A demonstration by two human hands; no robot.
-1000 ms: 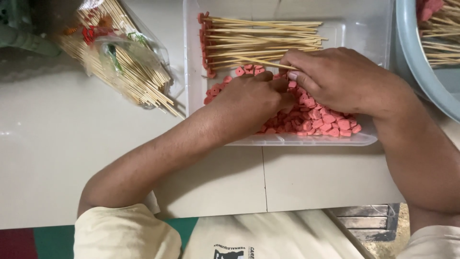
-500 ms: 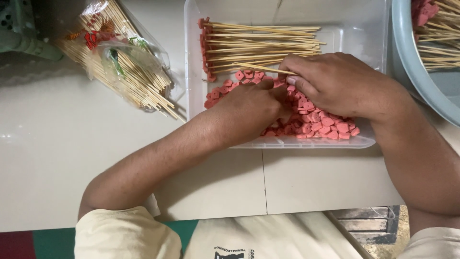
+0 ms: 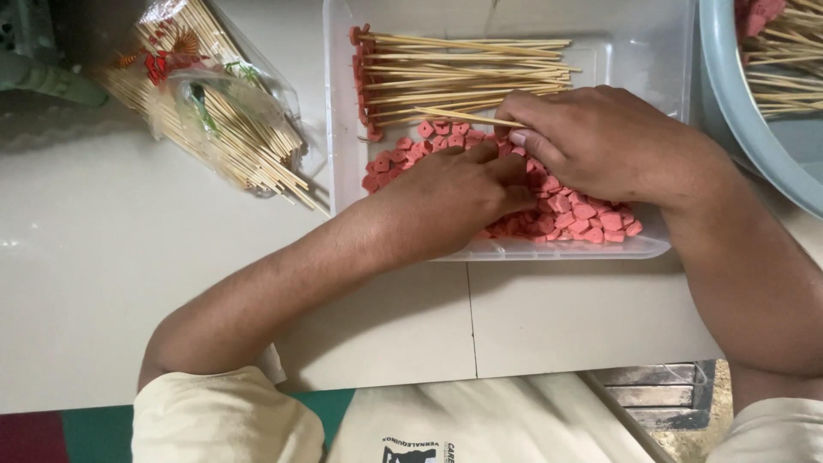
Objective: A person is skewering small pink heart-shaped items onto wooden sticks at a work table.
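Both forearms reach in from the lower edge and meet over a clear plastic tray [image 3: 343, 103] on a pale tiled counter [image 3: 129, 283]. The left hand [image 3: 446, 193] lies palm down on the heap of small pink sausage pieces [image 3: 591, 214] in the near half of the tray, fingers drawn together and pressing into the heap; whether it grips a piece underneath cannot be told. The right hand [image 3: 600, 146] comes in from the right, wrist bent, knuckles up, its thumb and forefinger pinching the end of one thin wooden skewer [image 3: 463, 117] that slants out to the left above the pieces. The two hands touch at the fingertips.

In the far half of the tray lies a row of filled skewers [image 3: 463, 73], sticks running left to right, each with a pink piece at its left end.

To the left of the tray, well apart from the hands, a clear plastic bag [image 3: 214, 111] lies slanted on the counter, open at its near end, with a bundle of bare skewers spilling out; it bears a small red and green printed patch near its far end. At the upper right, a pale blue-grey bowl [image 3: 729, 111] holds more skewers. The person's cream shirt [image 3: 480, 429] shows a small dark print at the bottom edge.
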